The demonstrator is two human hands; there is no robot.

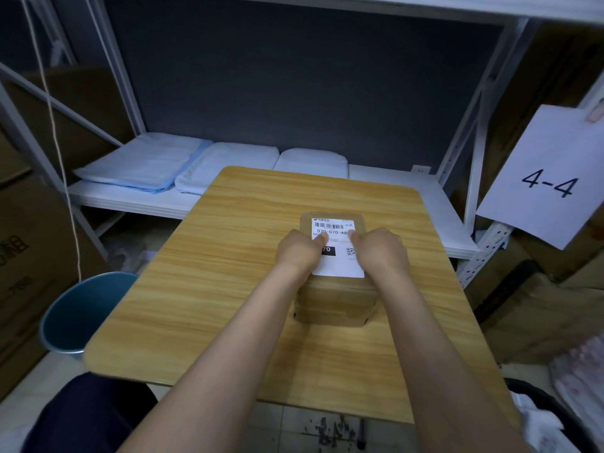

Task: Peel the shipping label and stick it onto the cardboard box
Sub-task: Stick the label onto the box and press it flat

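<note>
A small cardboard box [336, 304] stands on the wooden table [202, 289], right of its middle. A white shipping label [336, 256] with a barcode and black print lies flat on the box's top. My left hand [299, 250] rests on the label's left side with its thumb pressing near the printed numbers. My right hand [380, 248] covers the label's right side, thumb also pressing on it. Both hands lie flat on the box top, and their fingers hide the label's side edges.
A blue bin [81, 315] stands on the floor left of the table. Behind the table a white shelf [408, 188] holds folded blue and white cloths [147, 165]. A paper sign reading 4-4 [549, 178] hangs at right. Cardboard boxes [29, 237] stack at left.
</note>
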